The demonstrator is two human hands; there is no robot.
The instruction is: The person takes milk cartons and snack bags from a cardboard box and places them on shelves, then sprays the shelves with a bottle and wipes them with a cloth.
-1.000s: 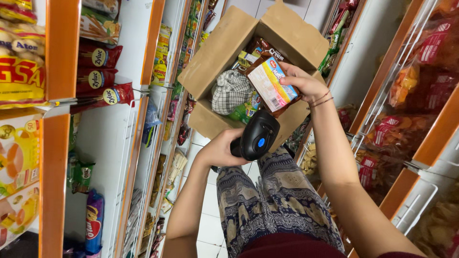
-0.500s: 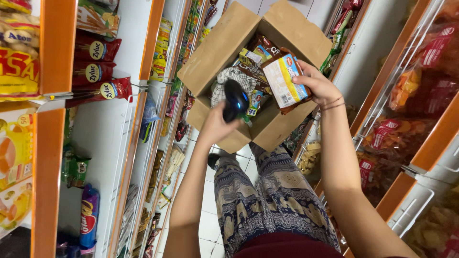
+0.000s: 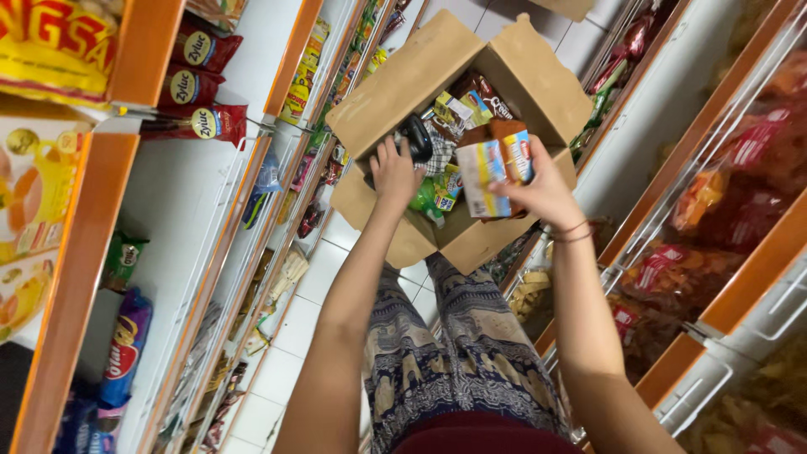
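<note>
Since half a second before, carried further into the open brown cardboard box [image 3: 382, 97]: the black handheld barcode scanner [image 3: 415, 136], now low among the packets and not above the box edge. Left hand [image 3: 392, 172] wrapped around the scanner's grip, fingers closed on it, the scanner head pointing into the box. Right hand [image 3: 540, 189] clamped on a small stack of flat cartons, the front one a white, yellow and blue rectangular snack carton [image 3: 482, 177], with a brown-topped carton just behind it; fingers curled round the far side, thumb pressed on the near edge, the stack held upright just over the box's right rim. Inside the box, a jumble of coloured snack packets [image 3: 471, 101] and a checked cloth [image 3: 439, 151], beside the scanner. Box resting on the lap, above patterned blue and cream trousers [image 3: 454, 353]. To the left, orange-edged white shelves [image 3: 84, 252] stocked with red sachets [image 3: 202, 84]; to the right, wire-fronted racks [image 3: 714, 277] of bagged snacks. White floor tiles [image 3: 324, 277] below.
</note>
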